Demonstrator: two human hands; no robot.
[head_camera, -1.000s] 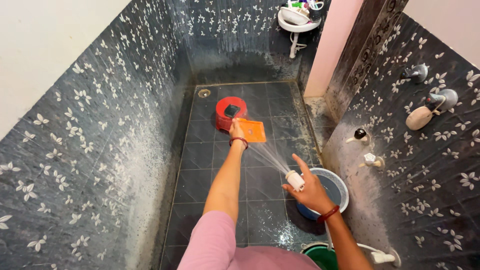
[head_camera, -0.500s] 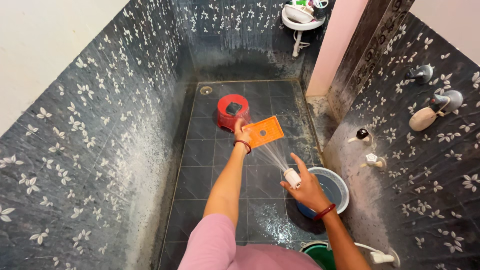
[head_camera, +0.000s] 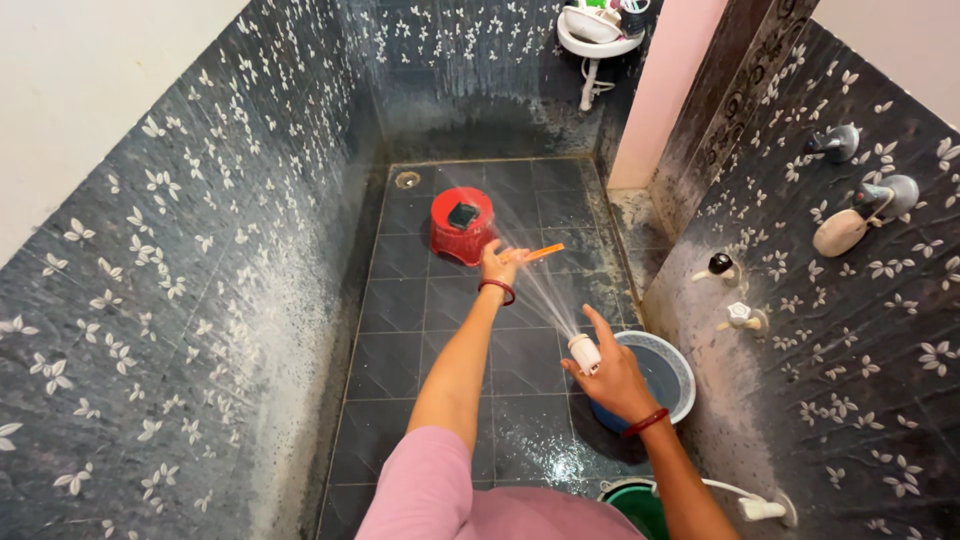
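Your left hand (head_camera: 497, 264) now pinches the flat orange plastic piece (head_camera: 541, 253) edge-on rather than face-up, so the spray from the white handheld sprayer (head_camera: 583, 352) gripped in your right hand (head_camera: 612, 379) reaches its other side

Red stool (head_camera: 462, 225) — blue bucket (head_camera: 655, 375), white basin (head_camera: 598, 30), floor drain (head_camera: 407, 180).

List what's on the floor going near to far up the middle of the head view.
Green bucket → blue bucket → right hand with the white spray head → left hand holding the orange flat piece → red stool → floor drain → white basin.
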